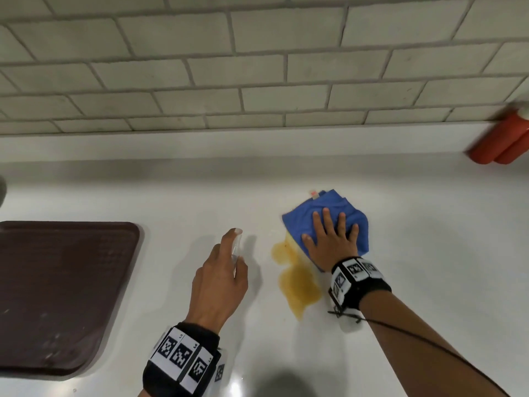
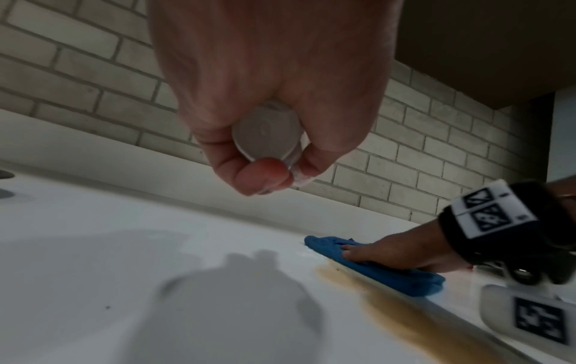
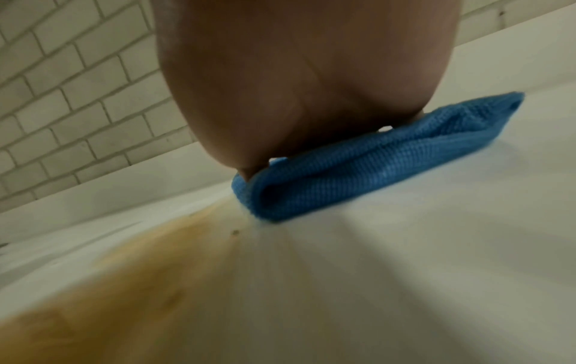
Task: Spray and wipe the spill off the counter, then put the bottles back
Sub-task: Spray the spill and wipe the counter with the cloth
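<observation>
A yellow-brown spill (image 1: 297, 285) lies on the white counter (image 1: 429, 253). My right hand (image 1: 332, 242) presses flat, fingers spread, on a folded blue cloth (image 1: 303, 219) that covers the spill's far right edge. In the right wrist view the cloth (image 3: 358, 167) sits under my palm, with the spill (image 3: 140, 283) stretching toward the camera. My left hand (image 1: 220, 282) grips a small clear spray bottle (image 1: 236, 253) just left of the spill, index finger on its top. The left wrist view shows the bottle's round base (image 2: 266, 133) inside my curled fingers, above the counter.
A dark brown tray (image 1: 57, 282) lies on the counter at the left. Two red bottles (image 1: 498, 141) stand at the far right against the tiled wall (image 1: 257, 67). A grey object shows at the left edge.
</observation>
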Action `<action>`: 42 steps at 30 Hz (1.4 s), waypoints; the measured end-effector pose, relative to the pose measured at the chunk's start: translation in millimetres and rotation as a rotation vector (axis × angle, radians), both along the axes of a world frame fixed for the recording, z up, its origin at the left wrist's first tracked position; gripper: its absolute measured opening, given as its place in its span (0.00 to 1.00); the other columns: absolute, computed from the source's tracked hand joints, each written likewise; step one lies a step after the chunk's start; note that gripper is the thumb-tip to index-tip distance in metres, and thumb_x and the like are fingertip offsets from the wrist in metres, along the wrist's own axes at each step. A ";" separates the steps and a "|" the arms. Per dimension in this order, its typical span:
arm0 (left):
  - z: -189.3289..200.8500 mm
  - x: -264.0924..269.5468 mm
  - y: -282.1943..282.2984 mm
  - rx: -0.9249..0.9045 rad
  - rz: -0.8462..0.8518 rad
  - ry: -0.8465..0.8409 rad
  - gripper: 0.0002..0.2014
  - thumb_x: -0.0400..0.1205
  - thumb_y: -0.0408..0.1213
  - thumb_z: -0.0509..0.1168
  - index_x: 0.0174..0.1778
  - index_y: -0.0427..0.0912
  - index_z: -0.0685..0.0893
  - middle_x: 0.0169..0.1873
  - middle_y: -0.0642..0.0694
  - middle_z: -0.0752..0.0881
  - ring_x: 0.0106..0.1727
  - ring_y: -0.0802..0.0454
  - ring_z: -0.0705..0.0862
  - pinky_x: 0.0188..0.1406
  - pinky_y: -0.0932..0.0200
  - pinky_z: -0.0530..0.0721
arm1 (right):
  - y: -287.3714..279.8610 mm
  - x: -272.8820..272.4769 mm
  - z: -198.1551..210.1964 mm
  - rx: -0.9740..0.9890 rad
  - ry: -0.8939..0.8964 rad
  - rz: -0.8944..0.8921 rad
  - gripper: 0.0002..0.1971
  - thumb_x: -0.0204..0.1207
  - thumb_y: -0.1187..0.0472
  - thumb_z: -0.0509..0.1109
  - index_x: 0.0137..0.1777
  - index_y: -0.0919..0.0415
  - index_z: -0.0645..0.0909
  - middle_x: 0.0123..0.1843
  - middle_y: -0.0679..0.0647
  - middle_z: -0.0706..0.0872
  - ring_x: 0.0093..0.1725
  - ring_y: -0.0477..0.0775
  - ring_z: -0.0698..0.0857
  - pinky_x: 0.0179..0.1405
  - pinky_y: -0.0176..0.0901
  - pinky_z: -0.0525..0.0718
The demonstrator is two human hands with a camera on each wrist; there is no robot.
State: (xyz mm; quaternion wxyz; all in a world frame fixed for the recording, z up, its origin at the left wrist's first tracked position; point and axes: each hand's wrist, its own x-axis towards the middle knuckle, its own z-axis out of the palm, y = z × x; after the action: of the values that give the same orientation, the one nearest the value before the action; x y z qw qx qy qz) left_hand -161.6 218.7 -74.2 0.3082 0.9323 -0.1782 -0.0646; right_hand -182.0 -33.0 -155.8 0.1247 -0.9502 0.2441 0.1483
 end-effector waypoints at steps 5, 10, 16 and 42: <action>1.3 1.3 8.2 0.009 0.008 0.027 0.28 0.84 0.38 0.60 0.79 0.64 0.62 0.53 0.50 0.85 0.44 0.41 0.86 0.45 0.47 0.83 | 10.7 42.7 4.3 0.037 0.055 -0.015 0.35 0.83 0.37 0.40 0.85 0.50 0.35 0.87 0.51 0.33 0.83 0.69 0.32 0.79 0.75 0.37; 2.3 4.4 9.5 0.002 0.009 0.018 0.28 0.84 0.38 0.60 0.79 0.63 0.61 0.50 0.50 0.84 0.42 0.41 0.86 0.44 0.46 0.84 | 43.8 34.4 0.9 0.021 0.030 0.149 0.34 0.83 0.38 0.40 0.85 0.49 0.35 0.87 0.51 0.34 0.84 0.68 0.33 0.79 0.73 0.34; 4.7 7.3 8.8 0.015 -0.025 -0.017 0.26 0.84 0.36 0.60 0.75 0.62 0.63 0.38 0.52 0.80 0.37 0.42 0.82 0.37 0.50 0.80 | 63.7 -24.1 -6.7 -0.009 -0.033 0.264 0.42 0.72 0.31 0.30 0.85 0.47 0.43 0.88 0.49 0.44 0.86 0.65 0.40 0.79 0.71 0.36; -1.7 -10.6 -3.7 0.083 0.002 -0.018 0.22 0.84 0.36 0.59 0.71 0.59 0.65 0.36 0.53 0.81 0.35 0.42 0.83 0.34 0.49 0.80 | -46.7 24.3 1.9 0.020 0.061 -0.047 0.36 0.81 0.34 0.41 0.85 0.47 0.36 0.87 0.50 0.35 0.84 0.69 0.35 0.79 0.75 0.39</action>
State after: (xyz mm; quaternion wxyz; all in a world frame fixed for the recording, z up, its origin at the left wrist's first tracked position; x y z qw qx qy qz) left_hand -172.2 215.0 -75.9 0.2676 0.9450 -0.1773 -0.0632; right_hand -157.7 -79.7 -153.9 0.1304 -0.9380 0.2683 0.1766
